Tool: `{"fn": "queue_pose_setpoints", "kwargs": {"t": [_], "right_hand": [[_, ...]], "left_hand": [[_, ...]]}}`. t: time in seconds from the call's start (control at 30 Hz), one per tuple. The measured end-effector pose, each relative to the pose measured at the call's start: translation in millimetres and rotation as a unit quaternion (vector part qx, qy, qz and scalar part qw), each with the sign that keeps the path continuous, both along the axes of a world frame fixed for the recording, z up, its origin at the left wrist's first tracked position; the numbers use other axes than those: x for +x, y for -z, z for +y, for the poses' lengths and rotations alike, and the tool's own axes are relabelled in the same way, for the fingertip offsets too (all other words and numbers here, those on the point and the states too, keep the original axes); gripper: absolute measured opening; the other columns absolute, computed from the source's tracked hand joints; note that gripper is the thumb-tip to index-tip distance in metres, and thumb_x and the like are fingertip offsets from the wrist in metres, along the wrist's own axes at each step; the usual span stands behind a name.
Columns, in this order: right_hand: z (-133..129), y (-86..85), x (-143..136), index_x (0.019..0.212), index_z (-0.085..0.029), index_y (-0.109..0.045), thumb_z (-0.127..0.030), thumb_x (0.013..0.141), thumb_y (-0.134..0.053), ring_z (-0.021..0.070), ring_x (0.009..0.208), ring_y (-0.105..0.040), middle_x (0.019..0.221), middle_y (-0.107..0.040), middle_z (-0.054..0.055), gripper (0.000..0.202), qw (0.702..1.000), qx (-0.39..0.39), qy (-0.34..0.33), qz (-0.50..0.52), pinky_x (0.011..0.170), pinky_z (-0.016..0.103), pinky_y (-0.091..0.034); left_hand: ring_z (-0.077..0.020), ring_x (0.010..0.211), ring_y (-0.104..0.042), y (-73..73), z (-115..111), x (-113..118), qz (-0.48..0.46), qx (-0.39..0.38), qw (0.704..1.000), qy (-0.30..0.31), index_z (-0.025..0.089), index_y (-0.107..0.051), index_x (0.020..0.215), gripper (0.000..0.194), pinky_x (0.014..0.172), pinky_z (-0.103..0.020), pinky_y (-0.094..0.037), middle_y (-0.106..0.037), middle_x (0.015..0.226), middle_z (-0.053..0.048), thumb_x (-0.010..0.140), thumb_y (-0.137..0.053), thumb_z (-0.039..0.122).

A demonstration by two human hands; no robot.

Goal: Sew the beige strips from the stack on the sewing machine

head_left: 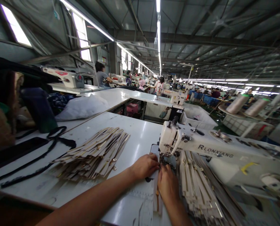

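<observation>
A white sewing machine stands on the right of the white table. Just below its needle area, my left hand has its fingers bent together on the upper end of a pale strip with a zipper down its middle. On the strip's right side lies my right hand, its fingers closed at the same end near the presser foot. The fingertips and the strip's upper end are partly hidden. A fanned pile of zipper strips lies left of my arms, and another pile lies under the machine arm.
Black straps, a dark flat object and a white bag are on the left. Thread cones stand at the right. A white bin is behind the machine. Other people sit farther back.
</observation>
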State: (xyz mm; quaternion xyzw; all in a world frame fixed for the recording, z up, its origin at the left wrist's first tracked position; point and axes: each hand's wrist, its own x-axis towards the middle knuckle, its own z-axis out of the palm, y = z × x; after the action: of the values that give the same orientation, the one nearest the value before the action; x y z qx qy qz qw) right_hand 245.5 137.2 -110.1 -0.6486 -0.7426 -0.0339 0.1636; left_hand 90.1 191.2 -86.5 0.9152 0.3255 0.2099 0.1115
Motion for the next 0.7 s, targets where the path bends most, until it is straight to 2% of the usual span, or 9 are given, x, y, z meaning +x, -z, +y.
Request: {"fn": "queue_pose_setpoints", "kwargs": {"t": [0.17,0.3,0.47,0.6,0.7], "right_hand": [[-0.6,0.7,-0.5,0.112,-0.016,-0.065,-0.01,0.095,-0.037,0.0169,0.084,-0.067,0.099,-0.066,0.008,0.034,1.0,-0.005,0.003,0.001,0.068,0.024,-0.045],[-2.0,1.3,-0.4,0.108,-0.016,-0.065,-0.009,0.094,-0.037,0.0165,0.084,-0.065,0.096,-0.066,0.008,0.032,1.0,0.021,-0.002,0.007,0.07,0.024,-0.044],[-3.9,1.8,-1.2,0.086,-0.018,-0.064,-0.012,0.094,-0.04,0.017,0.076,-0.064,0.085,-0.065,0.006,0.026,0.998,0.059,0.021,0.015,0.065,0.026,-0.042],[-5.5,1.6,-1.5,0.081,-0.018,-0.062,-0.016,0.094,-0.04,0.0184,0.076,-0.063,0.083,-0.065,0.007,0.025,0.997,0.062,0.039,0.021,0.064,0.028,-0.042],[-6.6,-1.6,-2.1,0.084,-0.018,-0.064,-0.015,0.091,-0.043,0.0179,0.078,-0.063,0.086,-0.065,0.006,0.023,0.999,0.034,-0.01,0.038,0.066,0.027,-0.042]], "left_hand": [[-0.0195,0.09,-0.059,-2.8,-3.0,0.9,0.013,0.001,1.0,-0.012,0.019,-0.072,0.094,0.02,0.081,-0.027,-0.047,-0.062,0.094,-0.007,0.094,-0.052,0.023],[-0.0192,0.087,-0.058,-4.7,-4.4,1.3,0.026,0.004,0.999,-0.024,0.019,-0.072,0.091,0.02,0.079,-0.027,-0.046,-0.061,0.091,-0.007,0.094,-0.052,0.024],[-0.019,0.085,-0.057,-1.5,-3.1,0.0,0.031,0.015,0.999,-0.031,0.02,-0.071,0.088,0.022,0.078,-0.028,-0.046,-0.059,0.089,-0.007,0.094,-0.051,0.028],[-0.0194,0.086,-0.057,-2.6,-4.3,1.8,0.038,0.019,0.998,-0.035,0.02,-0.07,0.088,0.023,0.08,-0.028,-0.046,-0.059,0.089,-0.007,0.095,-0.05,0.028],[-0.0201,0.085,-0.058,-6.6,-6.1,2.7,0.055,0.015,0.997,-0.059,0.019,-0.069,0.088,0.02,0.079,-0.029,-0.047,-0.06,0.089,-0.008,0.093,-0.05,0.024]]}}
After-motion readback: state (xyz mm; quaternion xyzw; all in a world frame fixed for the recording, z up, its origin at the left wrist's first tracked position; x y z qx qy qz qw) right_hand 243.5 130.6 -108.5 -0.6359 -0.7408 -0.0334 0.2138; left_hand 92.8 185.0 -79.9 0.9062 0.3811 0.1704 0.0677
